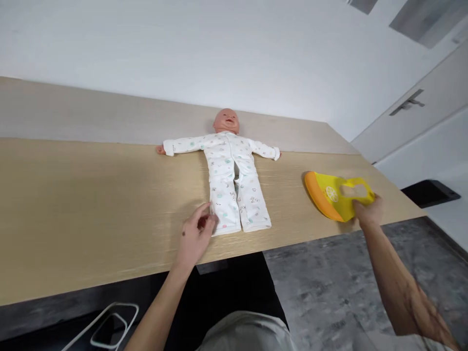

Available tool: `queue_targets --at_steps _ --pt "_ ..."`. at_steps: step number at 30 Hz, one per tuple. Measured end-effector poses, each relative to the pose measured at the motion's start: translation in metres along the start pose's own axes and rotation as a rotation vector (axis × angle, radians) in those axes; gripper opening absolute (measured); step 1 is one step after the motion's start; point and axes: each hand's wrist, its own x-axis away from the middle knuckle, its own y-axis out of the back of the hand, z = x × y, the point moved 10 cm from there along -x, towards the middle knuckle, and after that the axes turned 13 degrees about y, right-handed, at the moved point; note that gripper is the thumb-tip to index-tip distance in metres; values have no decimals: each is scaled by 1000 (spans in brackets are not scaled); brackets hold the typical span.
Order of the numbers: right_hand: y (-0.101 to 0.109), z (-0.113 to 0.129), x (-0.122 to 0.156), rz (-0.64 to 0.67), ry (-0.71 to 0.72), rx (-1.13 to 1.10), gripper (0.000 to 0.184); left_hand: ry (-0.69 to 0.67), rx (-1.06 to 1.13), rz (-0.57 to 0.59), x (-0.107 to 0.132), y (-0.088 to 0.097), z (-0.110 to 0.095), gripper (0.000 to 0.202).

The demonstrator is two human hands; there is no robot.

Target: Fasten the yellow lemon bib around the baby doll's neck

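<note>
A fold of pale clothing (248, 334) at the wearer's lap fills the bottom of the frame, with 2 bare forearms reaching up from it to a wooden table (91, 204).

The left hand (195, 236) rests on the tabletop with its fingers (209, 225) half curled, their tips against the cuff of the doll (230, 165). Whether any cloth is pinched between thumb and fingertips cannot be made out. The doll lies on its back just beyond those fingertips, arms spread and legs straight toward the table's near edge. That pose appears to keep its printed white sleepsuit flat and its 2 cuffs within reach.

The right hand (367, 212) is closed on the near rim of a yellow bib (334, 195), thumb on top and the other fingers hidden beneath. The bib stretches away from that grip with its orange-edged pocket farthest from the hand. It seems to rest partly on the table, close to the edge.

Well to the right of the right-hand fingers, a dark flat object (429, 192) cannot be identified. Below the left wrist, a white wire frame (109, 324) is cut off by the picture's edge.
</note>
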Motion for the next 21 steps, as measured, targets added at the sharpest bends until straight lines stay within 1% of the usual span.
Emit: queue_targets --at_steps 2,4,6,8,10,12,13,15,17,19,21 --pt "-4 21 -3 -64 -25 -200 44 10 14 7 -3 1 4 43" --pt "-11 46 -12 -93 4 -330 46 1 33 -2 -7 4 4 40" --pt "-20 75 -24 -95 62 -468 48 -26 58 -26 -13 9 -4 38" --pt "-33 107 -33 -77 113 -590 54 -74 79 -46 -21 14 -22 33" --pt "-49 142 -34 -53 147 -716 58 -130 91 -36 -31 13 -49 26" --pt "-66 180 -28 -20 176 -826 59 -152 129 6 -45 8 -78 21" --pt "-76 200 -21 16 197 -892 60 -144 167 28 -53 4 -90 19" --pt "-97 241 -4 141 242 -992 67 -128 242 76 -73 -6 -113 17" --pt "-112 276 15 259 262 -1072 75 -107 345 141 -94 -19 -129 19" --pt "-117 306 30 343 266 -1141 80 -52 429 187 -118 -31 -134 26" --pt "-116 334 43 428 276 -1200 84 29 453 176 -140 -38 -132 37"
